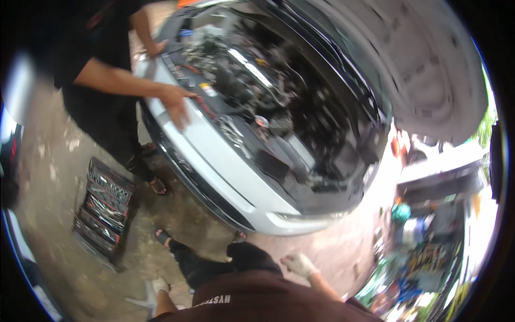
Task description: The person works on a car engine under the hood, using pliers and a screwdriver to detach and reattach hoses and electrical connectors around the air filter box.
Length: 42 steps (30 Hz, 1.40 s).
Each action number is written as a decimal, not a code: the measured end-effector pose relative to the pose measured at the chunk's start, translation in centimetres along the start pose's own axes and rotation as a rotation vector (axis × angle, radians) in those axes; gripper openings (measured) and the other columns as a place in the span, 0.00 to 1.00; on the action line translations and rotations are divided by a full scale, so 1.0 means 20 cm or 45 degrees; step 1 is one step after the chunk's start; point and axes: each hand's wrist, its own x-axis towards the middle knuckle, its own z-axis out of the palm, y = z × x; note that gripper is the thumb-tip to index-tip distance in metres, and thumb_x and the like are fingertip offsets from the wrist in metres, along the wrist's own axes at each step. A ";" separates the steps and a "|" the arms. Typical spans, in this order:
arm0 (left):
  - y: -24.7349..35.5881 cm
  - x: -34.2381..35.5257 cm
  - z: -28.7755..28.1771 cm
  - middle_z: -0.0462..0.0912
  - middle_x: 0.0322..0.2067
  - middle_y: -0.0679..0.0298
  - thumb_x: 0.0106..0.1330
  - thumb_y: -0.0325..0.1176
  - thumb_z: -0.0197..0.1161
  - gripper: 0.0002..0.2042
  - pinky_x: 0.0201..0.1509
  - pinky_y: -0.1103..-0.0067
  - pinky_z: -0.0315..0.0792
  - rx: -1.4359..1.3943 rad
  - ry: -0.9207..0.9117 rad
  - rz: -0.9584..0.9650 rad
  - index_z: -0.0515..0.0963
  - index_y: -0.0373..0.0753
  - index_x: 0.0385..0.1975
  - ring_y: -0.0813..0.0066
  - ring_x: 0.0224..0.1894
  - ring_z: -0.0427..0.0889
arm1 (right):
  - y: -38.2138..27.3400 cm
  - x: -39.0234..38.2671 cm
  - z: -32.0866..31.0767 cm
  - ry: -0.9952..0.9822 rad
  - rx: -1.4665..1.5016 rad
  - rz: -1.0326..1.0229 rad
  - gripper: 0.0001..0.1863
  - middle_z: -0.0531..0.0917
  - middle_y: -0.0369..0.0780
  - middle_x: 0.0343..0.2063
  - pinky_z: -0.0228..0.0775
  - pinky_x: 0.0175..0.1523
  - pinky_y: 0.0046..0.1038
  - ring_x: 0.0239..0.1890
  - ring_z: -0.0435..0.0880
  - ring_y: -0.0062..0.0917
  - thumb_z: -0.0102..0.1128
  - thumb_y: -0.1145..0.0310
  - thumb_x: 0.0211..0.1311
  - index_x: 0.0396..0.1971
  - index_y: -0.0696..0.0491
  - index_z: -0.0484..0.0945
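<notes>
My right hand [300, 265], in a pale glove, hangs by my right side in front of the white car's bumper [300, 226]. Its blurred fingers look curled in, and whatever they may hold does not show. My left hand [160, 284], also pale-gloved, is low at my left side, its fingers too smeared to read. A pale grey shape with splayed arms [140, 301] appears right beside it; I cannot tell whether the hand touches it. Ahead, the car's engine bay [279, 91] lies uncovered under the raised hood [429, 64].
Another person in dark clothes [102, 102] stands at the front left, one hand [176, 102] over the car's front edge. An open tool case [104, 212] with several sockets and wrenches lies on the concrete floor [51, 214]. Blurred clutter [418, 252] fills the right side.
</notes>
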 end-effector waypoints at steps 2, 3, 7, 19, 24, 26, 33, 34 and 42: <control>0.20 -0.20 0.06 0.85 0.28 0.56 0.79 0.39 0.57 0.13 0.24 0.63 0.77 -0.319 -0.054 -0.039 0.82 0.37 0.50 0.59 0.21 0.83 | 0.02 -0.06 -0.22 -0.006 0.246 -0.064 0.23 0.88 0.41 0.24 0.80 0.40 0.34 0.28 0.87 0.26 0.64 0.50 0.74 0.43 0.57 0.91; 0.30 -0.27 0.09 0.82 0.28 0.61 0.80 0.39 0.57 0.13 0.21 0.65 0.74 -0.494 -0.090 -0.057 0.80 0.40 0.55 0.62 0.18 0.79 | 0.03 -0.06 -0.30 0.003 0.355 -0.132 0.22 0.86 0.39 0.23 0.78 0.38 0.31 0.26 0.84 0.23 0.65 0.51 0.74 0.42 0.57 0.91; 0.98 -0.76 0.20 0.77 0.25 0.65 0.76 0.36 0.67 0.12 0.15 0.77 0.64 -0.704 -0.133 0.553 0.77 0.42 0.53 0.77 0.15 0.71 | 0.05 0.04 -0.70 0.137 0.551 -0.331 0.20 0.85 0.38 0.21 0.76 0.35 0.30 0.25 0.83 0.19 0.64 0.54 0.75 0.43 0.59 0.89; 2.96 -2.09 0.21 0.83 0.37 0.63 0.78 0.36 0.64 0.21 0.26 0.84 0.68 -0.395 -0.519 1.357 0.78 0.35 0.67 0.85 0.24 0.74 | -0.61 1.20 -1.65 0.874 0.595 -0.474 0.33 0.89 0.56 0.41 0.78 0.55 0.41 0.49 0.89 0.49 0.66 0.45 0.71 0.53 0.64 0.84; 3.46 -2.23 0.52 0.89 0.39 0.62 0.72 0.31 0.66 0.21 0.36 0.80 0.76 0.231 -0.626 1.394 0.80 0.30 0.63 0.84 0.32 0.80 | -0.91 2.01 -1.82 0.901 0.307 -0.291 0.45 0.82 0.57 0.58 0.75 0.68 0.45 0.63 0.82 0.53 0.70 0.37 0.64 0.65 0.62 0.75; 3.65 -2.32 0.73 0.89 0.34 0.55 0.69 0.36 0.71 0.22 0.41 0.74 0.79 0.560 -0.503 1.393 0.81 0.30 0.58 0.72 0.33 0.85 | -0.98 2.27 -1.87 0.841 0.236 -0.124 0.48 0.80 0.55 0.63 0.74 0.70 0.48 0.66 0.79 0.52 0.73 0.35 0.60 0.67 0.60 0.73; 4.18 -2.24 1.43 0.88 0.36 0.40 0.74 0.43 0.64 0.19 0.48 0.55 0.80 1.093 -0.219 1.619 0.82 0.34 0.53 0.38 0.44 0.89 | -1.01 2.68 -1.78 0.893 0.584 -0.287 0.35 0.81 0.52 0.62 0.67 0.72 0.49 0.68 0.75 0.51 0.69 0.56 0.58 0.66 0.53 0.77; 4.21 -2.22 1.51 0.89 0.37 0.41 0.74 0.44 0.64 0.19 0.49 0.55 0.81 1.206 -0.152 1.633 0.82 0.35 0.54 0.39 0.44 0.89 | -0.99 2.69 -1.75 0.855 0.600 -0.267 0.35 0.81 0.52 0.62 0.67 0.72 0.49 0.68 0.75 0.51 0.69 0.56 0.58 0.66 0.53 0.77; 4.26 -2.37 1.96 0.87 0.34 0.46 0.76 0.43 0.63 0.18 0.42 0.56 0.83 1.690 0.044 1.529 0.77 0.34 0.51 0.43 0.35 0.89 | -0.92 2.68 -1.71 0.997 0.649 -0.275 0.36 0.82 0.50 0.59 0.66 0.73 0.48 0.65 0.76 0.52 0.73 0.65 0.51 0.65 0.55 0.78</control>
